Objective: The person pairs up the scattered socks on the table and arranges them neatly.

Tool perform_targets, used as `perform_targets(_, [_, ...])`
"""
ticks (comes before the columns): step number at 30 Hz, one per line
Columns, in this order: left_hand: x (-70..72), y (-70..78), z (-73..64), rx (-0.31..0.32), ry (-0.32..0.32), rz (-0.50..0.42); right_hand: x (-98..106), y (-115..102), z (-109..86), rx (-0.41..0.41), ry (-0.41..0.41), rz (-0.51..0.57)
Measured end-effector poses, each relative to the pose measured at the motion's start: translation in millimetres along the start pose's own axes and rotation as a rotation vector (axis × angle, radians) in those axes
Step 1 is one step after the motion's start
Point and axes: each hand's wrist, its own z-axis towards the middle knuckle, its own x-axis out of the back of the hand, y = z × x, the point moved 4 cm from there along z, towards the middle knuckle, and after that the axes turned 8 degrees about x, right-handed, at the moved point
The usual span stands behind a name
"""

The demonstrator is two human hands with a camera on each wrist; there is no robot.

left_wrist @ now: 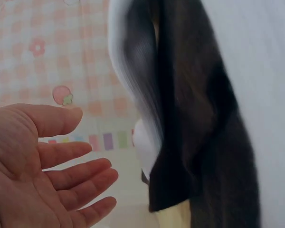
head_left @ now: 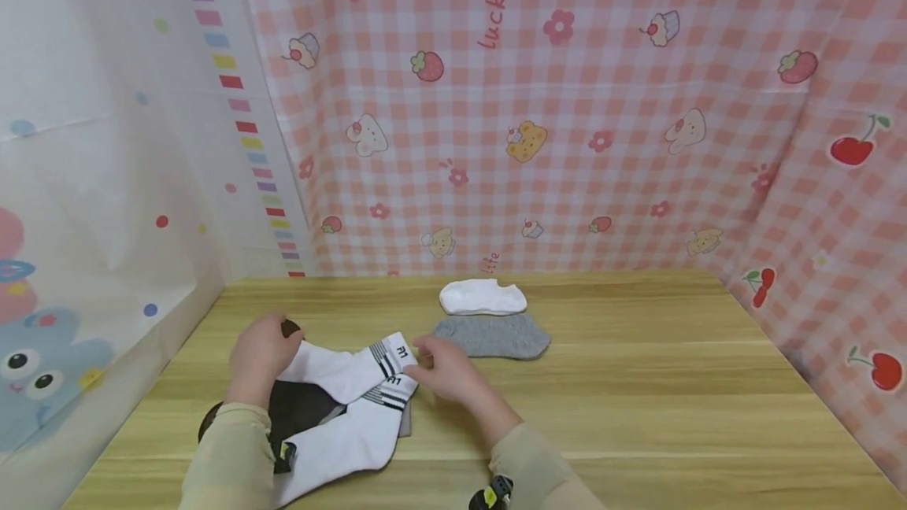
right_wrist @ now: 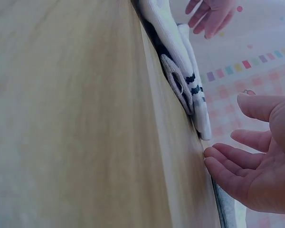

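Two white socks with black stripes at the cuff lie on a small pile, the upper sock (head_left: 333, 368) partly over the lower sock (head_left: 347, 447). Dark cloth (head_left: 301, 408) and a bit of grey knit (right_wrist: 175, 78) show beneath them. At the toe end of the upper sock is my left hand (head_left: 264, 349), its fingers loosely spread with nothing in them in the left wrist view. My right hand (head_left: 449, 372) is beside the striped cuffs. In the right wrist view its thumb and fingers stand apart and hold nothing, the fingertips close to the wood.
Beyond my right hand a grey ankle sock (head_left: 496, 337) lies flat, with a white ankle sock (head_left: 482, 297) just behind it. The wooden table (head_left: 673, 384) reaches back to a pink checked curtain (head_left: 602, 101). A white curtain (head_left: 106, 140) hangs at the left.
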Motion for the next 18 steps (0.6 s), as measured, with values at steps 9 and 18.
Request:
perform_targets(9, [-1.6,-9.8,6.8,0.005,-0.043,-0.005,0,3,4.7,-0.122,0.008,0.082])
perform_targets(18, [-1.0,-13.5,8.5,-0.012,-0.075,0.005,3,8,10.9,-0.268,0.059,0.158])
